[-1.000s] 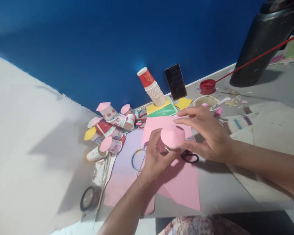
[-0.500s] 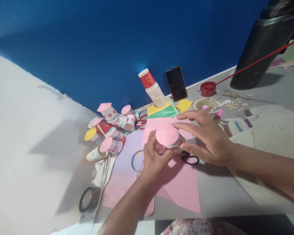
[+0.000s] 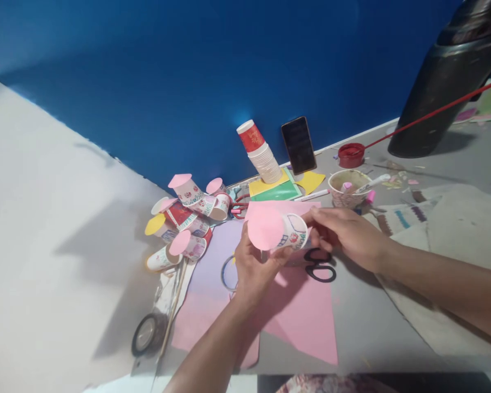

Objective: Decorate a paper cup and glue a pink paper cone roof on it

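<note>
Paper cup [image 3: 288, 234], pink-capped, frame centre: tipped sideways, gripped by left hand [image 3: 253, 267] and right hand [image 3: 347, 234], above scissors [image 3: 321, 265].

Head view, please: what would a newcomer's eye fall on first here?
A paper cup capped with a pink disc lies sideways between the left hand and right hand, mid-picture over pink paper. Left of it sits a heap of capped cups. Behind, a cup stack and a phone lean against the blue wall.
</note>
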A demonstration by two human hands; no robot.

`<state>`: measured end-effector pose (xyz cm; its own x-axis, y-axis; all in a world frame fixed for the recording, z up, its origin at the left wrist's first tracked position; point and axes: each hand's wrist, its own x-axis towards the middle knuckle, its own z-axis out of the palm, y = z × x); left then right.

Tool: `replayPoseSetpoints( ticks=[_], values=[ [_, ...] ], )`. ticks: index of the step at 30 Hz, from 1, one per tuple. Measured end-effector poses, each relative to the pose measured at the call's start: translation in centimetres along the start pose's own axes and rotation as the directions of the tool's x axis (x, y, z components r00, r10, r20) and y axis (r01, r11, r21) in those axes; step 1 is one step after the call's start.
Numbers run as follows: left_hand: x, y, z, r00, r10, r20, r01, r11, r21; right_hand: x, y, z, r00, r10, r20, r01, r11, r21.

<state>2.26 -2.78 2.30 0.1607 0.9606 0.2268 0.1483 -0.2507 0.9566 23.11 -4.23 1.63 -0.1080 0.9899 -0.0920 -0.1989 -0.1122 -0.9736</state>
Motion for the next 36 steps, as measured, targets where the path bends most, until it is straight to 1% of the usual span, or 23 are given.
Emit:
replayPoseSetpoints(
  ticks=[1, 2, 4, 6, 8, 9, 11, 13, 16, 19, 20, 21, 25, 30, 36],
  values=[
    [0.0, 0.1, 0.0, 1.0, 0.012, 0.0, -0.012, 1.0, 0.018, 0.0, 0.1, 0.2, 0.995, 0.08, 0.056, -0.087, 0.987, 0.133],
    [0.0, 0.1, 0.1, 1.0, 0.023, 0.004, -0.023, 0.999, 0.038, -0.1, 0.2, 0.4, 0.987, 0.129, 0.097, -0.149, 0.96, 0.237],
    [0.0, 0.1, 0.2, 0.999, 0.036, 0.02, -0.037, 0.997, 0.073, -0.2, 0.4, 0.7, 0.975, 0.174, 0.137, -0.213, 0.909, 0.359],
    [0.0, 0.0, 0.2, 0.998, 0.036, 0.048, -0.04, 0.995, 0.095, -0.3, 0.4, 0.9, 0.969, 0.19, 0.158, -0.239, 0.883, 0.404],
    [0.0, -0.2, 0.1, 0.995, 0.061, 0.074, -0.071, 0.988, 0.14, -0.3, 0.5, 0.9, 0.967, 0.183, 0.179, -0.243, 0.875, 0.42],
    [0.1, -0.4, -0.1, 0.992, 0.095, 0.086, -0.109, 0.979, 0.171, -0.2, 0.5, 0.9, 0.968, 0.172, 0.182, -0.236, 0.873, 0.427],
    [0.2, -0.7, -0.5, 0.972, 0.202, 0.117, -0.224, 0.948, 0.224, -0.1, 0.5, 0.8, 0.972, 0.153, 0.177, -0.216, 0.875, 0.432],
    [0.5, -0.8, -1.0, 0.931, 0.332, 0.149, -0.361, 0.899, 0.25, 0.0, 0.5, 0.7, 0.976, 0.147, 0.159, -0.203, 0.882, 0.426],
    [0.7, -0.5, -1.5, 0.841, 0.498, 0.211, -0.541, 0.792, 0.284, 0.1, 0.6, 0.7, 0.974, 0.171, 0.147, -0.217, 0.884, 0.413],
    [0.8, 0.2, -1.7, 0.751, 0.594, 0.29, -0.66, 0.687, 0.304, 0.0, 0.7, 0.7, 0.968, 0.192, 0.16, -0.241, 0.881, 0.406],
    [0.7, 0.4, -1.7, 0.731, 0.607, 0.311, -0.682, 0.666, 0.303, 0.0, 0.7, 0.7, 0.968, 0.191, 0.161, -0.241, 0.883, 0.402],
    [0.7, 0.6, -1.7, 0.721, 0.611, 0.328, -0.693, 0.656, 0.301, 0.0, 0.8, 0.7, 0.968, 0.189, 0.163, -0.239, 0.885, 0.398],
    [0.6, 0.6, -1.7, 0.725, 0.584, 0.364, -0.684, 0.67, 0.289, -0.1, 0.8, 0.7, 0.97, 0.187, 0.157, -0.235, 0.889, 0.393],
    [0.6, 0.3, -1.7, 0.702, 0.605, 0.376, -0.712, 0.604, 0.358, -0.1, 0.8, 0.7, 0.971, 0.162, 0.178, -0.224, 0.878, 0.424],
    [0.6, 0.3, -1.4, 0.72, 0.598, 0.351, -0.694, 0.626, 0.357, 0.0, 0.9, 0.6, 0.965, 0.175, 0.194, -0.247, 0.85, 0.465]
  ],
)
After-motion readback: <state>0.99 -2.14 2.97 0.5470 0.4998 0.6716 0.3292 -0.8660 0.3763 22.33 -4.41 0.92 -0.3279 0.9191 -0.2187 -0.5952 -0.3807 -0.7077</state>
